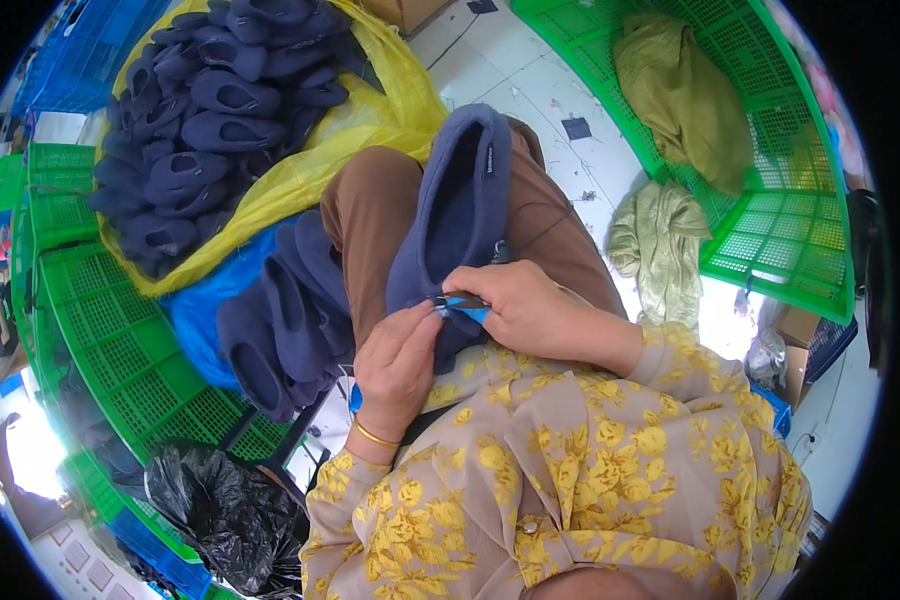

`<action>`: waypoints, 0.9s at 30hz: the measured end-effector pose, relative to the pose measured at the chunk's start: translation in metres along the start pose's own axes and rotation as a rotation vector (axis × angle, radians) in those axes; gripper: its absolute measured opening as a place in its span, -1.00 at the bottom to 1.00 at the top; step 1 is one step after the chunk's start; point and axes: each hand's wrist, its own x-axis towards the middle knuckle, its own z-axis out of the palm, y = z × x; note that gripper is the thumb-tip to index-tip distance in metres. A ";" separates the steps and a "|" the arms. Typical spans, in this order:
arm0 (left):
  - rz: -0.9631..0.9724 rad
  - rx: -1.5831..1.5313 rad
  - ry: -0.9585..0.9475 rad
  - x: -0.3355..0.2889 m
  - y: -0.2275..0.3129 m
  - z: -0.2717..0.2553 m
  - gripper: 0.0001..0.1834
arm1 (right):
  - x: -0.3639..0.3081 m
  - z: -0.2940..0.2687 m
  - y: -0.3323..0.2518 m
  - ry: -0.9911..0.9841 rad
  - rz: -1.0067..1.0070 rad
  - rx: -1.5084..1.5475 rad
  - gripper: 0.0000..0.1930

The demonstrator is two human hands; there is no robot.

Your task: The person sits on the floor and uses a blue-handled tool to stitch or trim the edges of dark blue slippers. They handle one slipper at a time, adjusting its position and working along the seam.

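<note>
A navy fabric slipper (475,190) lies across my lap, its opening facing up and its heel pointing away from me. My left hand (395,365) pinches the near end of it between thumb and fingers. Close beside those fingertips, my right hand (535,310) grips a small pair of thread snips (467,304), dark with blue on it. Its tip meets the slipper where my left fingers hold the edge. The exact contact is hidden by the fingers. Left of my legs, several more navy slippers (290,300) rest side by side.
A yellow sack (405,95) piled with navy slippers (235,95) stands at far left. Green crates (120,350) line the left side. At right, a green basket (770,235) holds olive cloth (680,100), with paler cloth (660,235) beside it. A black bag (225,510) sits near left.
</note>
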 end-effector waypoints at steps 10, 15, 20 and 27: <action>0.026 0.047 0.030 -0.002 0.005 0.004 -0.77 | -0.005 0.000 -0.007 -0.051 0.129 -0.104 -0.71; 0.050 0.039 0.022 -0.004 0.002 0.002 -0.77 | 0.000 0.009 -0.003 -0.014 0.011 -0.153 -0.58; 0.056 0.050 0.010 -0.006 0.001 0.002 -0.76 | 0.012 0.008 0.001 -0.053 -0.142 -0.175 -0.65; 0.079 0.040 0.019 -0.008 0.001 0.003 -0.73 | 0.021 -0.014 -0.007 -0.219 -0.070 -0.246 -0.73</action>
